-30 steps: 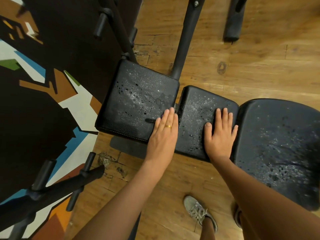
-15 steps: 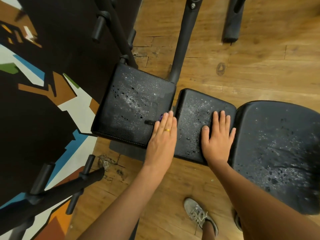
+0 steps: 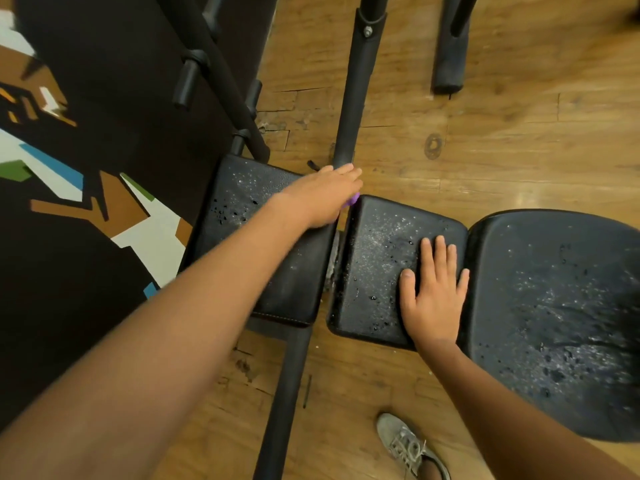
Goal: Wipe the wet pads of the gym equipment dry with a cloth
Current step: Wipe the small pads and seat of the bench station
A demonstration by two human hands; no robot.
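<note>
floor [image 3: 485,150]: wood boards, open room beyond and in front of the pad row.
seat pad [image 3: 554,306]: largest, at the right end, beaded with water; left edge just beside the middle pad.
left pad [image 3: 242,209]: wet; narrow gap to the middle pad.
middle pad [image 3: 377,258]: wet; long axis near-to-far, while the row runs left-right.
post [image 3: 349,109]: behind the gap.
left hand [image 3: 322,197]: fingers together over the left pad's far right corner; grip cannot be told.
right hand [image 3: 433,296]: flat, fingers slightly spread, on the middle pad's right side.
cloth [image 3: 353,199]: purple scrap under the left hand, at the gap.
</note>
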